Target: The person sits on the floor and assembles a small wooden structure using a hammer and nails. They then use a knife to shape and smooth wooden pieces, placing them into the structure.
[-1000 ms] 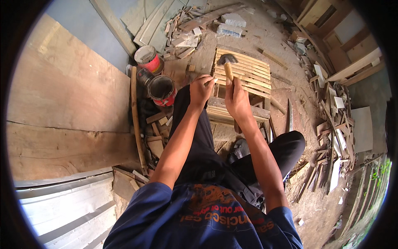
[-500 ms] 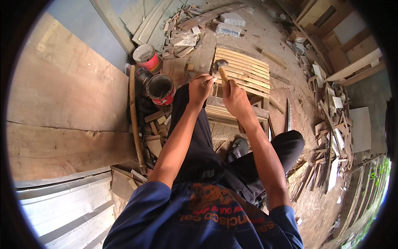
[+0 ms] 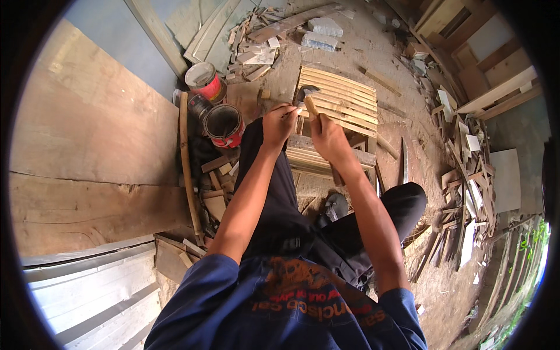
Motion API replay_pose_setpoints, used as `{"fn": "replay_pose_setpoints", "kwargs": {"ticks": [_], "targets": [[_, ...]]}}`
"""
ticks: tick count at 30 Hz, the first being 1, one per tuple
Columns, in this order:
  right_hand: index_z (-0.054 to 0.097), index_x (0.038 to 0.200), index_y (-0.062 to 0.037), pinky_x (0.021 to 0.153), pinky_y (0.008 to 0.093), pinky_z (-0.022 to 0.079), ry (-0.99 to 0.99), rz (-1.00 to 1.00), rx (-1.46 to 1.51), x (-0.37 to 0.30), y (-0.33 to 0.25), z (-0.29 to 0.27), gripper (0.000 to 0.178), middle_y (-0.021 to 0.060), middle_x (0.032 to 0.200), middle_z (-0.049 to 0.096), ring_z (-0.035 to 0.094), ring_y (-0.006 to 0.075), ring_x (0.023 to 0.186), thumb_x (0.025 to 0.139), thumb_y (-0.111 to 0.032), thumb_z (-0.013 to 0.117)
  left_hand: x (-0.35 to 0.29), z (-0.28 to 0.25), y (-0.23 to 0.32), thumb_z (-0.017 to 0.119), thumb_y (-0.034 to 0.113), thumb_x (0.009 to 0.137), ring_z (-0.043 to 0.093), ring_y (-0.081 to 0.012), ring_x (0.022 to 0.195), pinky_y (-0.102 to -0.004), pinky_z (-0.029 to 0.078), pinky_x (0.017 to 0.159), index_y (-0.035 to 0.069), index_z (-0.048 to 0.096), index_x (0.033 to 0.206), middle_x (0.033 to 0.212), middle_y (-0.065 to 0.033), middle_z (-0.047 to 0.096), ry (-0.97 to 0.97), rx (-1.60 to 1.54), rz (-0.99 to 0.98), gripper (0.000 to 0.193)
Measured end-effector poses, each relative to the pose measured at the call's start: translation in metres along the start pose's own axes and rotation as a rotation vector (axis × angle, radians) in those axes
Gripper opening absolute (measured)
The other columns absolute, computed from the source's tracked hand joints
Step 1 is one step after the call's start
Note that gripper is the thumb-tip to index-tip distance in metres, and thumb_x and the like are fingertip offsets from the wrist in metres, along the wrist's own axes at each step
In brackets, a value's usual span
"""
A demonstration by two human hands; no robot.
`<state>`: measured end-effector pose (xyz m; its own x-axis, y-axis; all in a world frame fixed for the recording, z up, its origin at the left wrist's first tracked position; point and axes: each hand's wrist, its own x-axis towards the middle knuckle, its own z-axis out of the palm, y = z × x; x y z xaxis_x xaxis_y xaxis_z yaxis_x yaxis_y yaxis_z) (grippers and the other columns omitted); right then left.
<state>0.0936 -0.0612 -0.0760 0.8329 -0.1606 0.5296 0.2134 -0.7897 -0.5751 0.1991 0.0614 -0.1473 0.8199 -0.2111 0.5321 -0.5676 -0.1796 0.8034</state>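
A wooden pole (image 3: 185, 157) runs alongside a broad wooden panel (image 3: 93, 111) at left, with two red cans (image 3: 228, 140) to its right, one near and one farther off. The person's left hand (image 3: 277, 125) is curled, thumb and fingers pinched together by the left edge of a low slatted wooden frame (image 3: 344, 100); from where I stand, I cannot tell whether it grips anything small. Beside it, the right hand (image 3: 328, 139) is closed around the handle of a hammer (image 3: 311, 105), its dark head close to the left fingertips. Scrap wood (image 3: 455, 177) lies heaped at right.
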Motion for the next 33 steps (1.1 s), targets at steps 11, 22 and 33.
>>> {"fn": "replay_pose_setpoints", "kwargs": {"ticks": [11, 22, 33], "targets": [[0.053, 0.089, 0.0057, 0.058, 0.0503, 0.046, -0.037, 0.422, 0.153, 0.012, -0.021, -0.019, 0.04, 0.0312, 0.068, 0.06, 0.064, 0.0489, 0.066, 0.105, -0.031, 0.051, -0.003, -0.002, -0.005, 0.073, 0.014, 0.086, 0.071, -0.0265, 0.082, -0.0341, 0.055, 0.074, 0.001, 0.074, 0.092, 0.094, -0.0093, 0.074, 0.042, 0.07, -0.013, 0.015], [0.051, 0.105, -0.0019, 0.037, 0.0274, 0.034, -0.033, 0.701, 0.56, -0.042, -0.021, -0.012, 0.038, -0.0005, 0.065, 0.045, 0.041, 0.0075, 0.042, 0.108, -0.04, 0.044, -0.01, -0.01, 0.001, 0.071, 0.012, 0.087, 0.071, -0.0227, 0.09, -0.0323, 0.054, 0.08, 0.0, 0.075, 0.104, 0.103, -0.0134, 0.074, -0.002, -0.049, -0.044, 0.021], [0.055, 0.106, 0.0021, 0.065, 0.052, 0.047, -0.134, 0.529, 0.224, -0.01, -0.033, -0.016, 0.035, 0.0313, 0.081, 0.064, 0.061, 0.0543, 0.084, 0.105, -0.033, 0.049, 0.001, -0.002, -0.027, 0.075, 0.01, 0.084, 0.069, -0.0186, 0.092, -0.0314, 0.052, 0.083, -0.004, 0.072, 0.112, 0.103, -0.0136, 0.074, -0.075, -0.356, -0.58, 0.032]]}}
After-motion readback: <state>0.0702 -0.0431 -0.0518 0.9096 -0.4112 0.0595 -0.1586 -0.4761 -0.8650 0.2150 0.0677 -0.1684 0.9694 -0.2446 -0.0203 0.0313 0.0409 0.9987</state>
